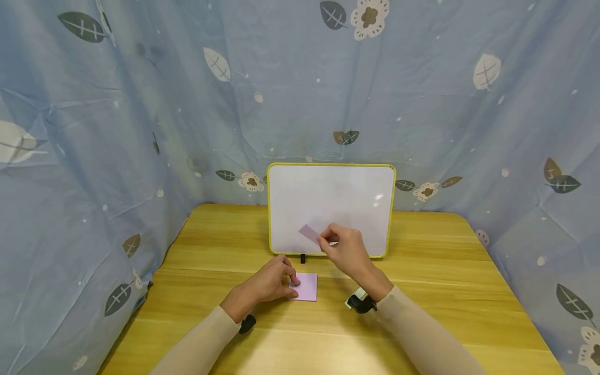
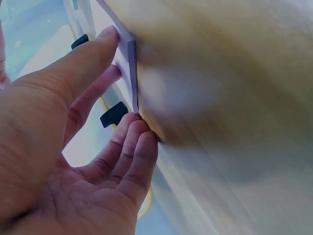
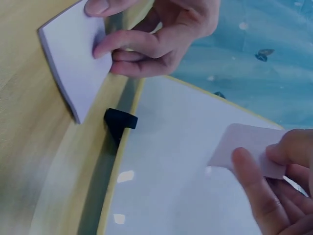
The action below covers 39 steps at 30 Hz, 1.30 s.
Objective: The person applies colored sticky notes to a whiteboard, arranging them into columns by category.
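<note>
A pad of pale purple sticky notes [image 1: 308, 286] lies on the table in front of the whiteboard [image 1: 328, 198]. My left hand [image 1: 268, 281] rests at the pad's left side, its thumb and index fingertip pressing on the top sheet. The other fingers of that hand touch down beside the pad's edge in the left wrist view. Between thumb and fingers, my right hand [image 1: 349, 251] pinches a single purple sticky note [image 3: 239, 139] by one end. That note slants in front of the board's lower middle, its free end pointing up and left in the head view.
The whiteboard has a yellow frame and stands upright on small black feet [image 1: 302, 258] near the back of the wooden table [image 1: 431, 260]. A blue curtain with leaves and flowers [image 1: 300, 78] hangs behind and on both sides. Black wrist straps sit on both arms.
</note>
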{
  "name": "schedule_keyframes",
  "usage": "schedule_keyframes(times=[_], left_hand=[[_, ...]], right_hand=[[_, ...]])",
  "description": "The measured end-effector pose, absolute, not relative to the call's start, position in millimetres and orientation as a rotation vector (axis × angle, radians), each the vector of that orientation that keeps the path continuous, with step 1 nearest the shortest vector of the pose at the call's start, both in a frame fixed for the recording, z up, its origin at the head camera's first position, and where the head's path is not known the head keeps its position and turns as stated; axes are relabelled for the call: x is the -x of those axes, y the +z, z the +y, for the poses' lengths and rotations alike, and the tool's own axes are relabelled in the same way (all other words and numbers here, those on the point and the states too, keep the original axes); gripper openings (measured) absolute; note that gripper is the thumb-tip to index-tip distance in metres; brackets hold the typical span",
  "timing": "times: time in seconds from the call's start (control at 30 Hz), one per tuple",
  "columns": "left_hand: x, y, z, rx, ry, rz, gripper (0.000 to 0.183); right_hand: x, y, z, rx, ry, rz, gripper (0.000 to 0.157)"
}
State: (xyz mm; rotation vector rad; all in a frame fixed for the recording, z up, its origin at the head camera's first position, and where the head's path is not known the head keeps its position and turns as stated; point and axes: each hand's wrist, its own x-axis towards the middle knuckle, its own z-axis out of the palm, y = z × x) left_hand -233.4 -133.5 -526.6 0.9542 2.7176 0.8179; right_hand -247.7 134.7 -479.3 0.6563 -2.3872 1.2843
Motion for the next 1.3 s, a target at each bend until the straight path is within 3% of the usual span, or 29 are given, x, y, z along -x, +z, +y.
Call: schedule_keyframes(times=[0.27,0.47,0.67,1.3], left_hand=[[235.1,-524.0,-133.0,-0.998,0.783,2.720,0.013],[235.9,-520.9,-134.0,-1.008,0.760,2.719,0.007],[244.4,-514.0,-135.3,-0.915,0.812,2.724,0.012],[284.8,-452.9,-146.3,-0.944,1.149,3.232,0.021]], right_hand=[[251.5,-475.2,130.8,-0.711,1.296,-2.187,0.010],[254.5,-470.6,126.3,-0.725,1.333,-2.116,0.001],[259.6,-467.3,120.7,-0.745,1.352,-2.051,0.007],[280.6,-453.0,106.3,-0.756,1.165,-1.942,0.010]])
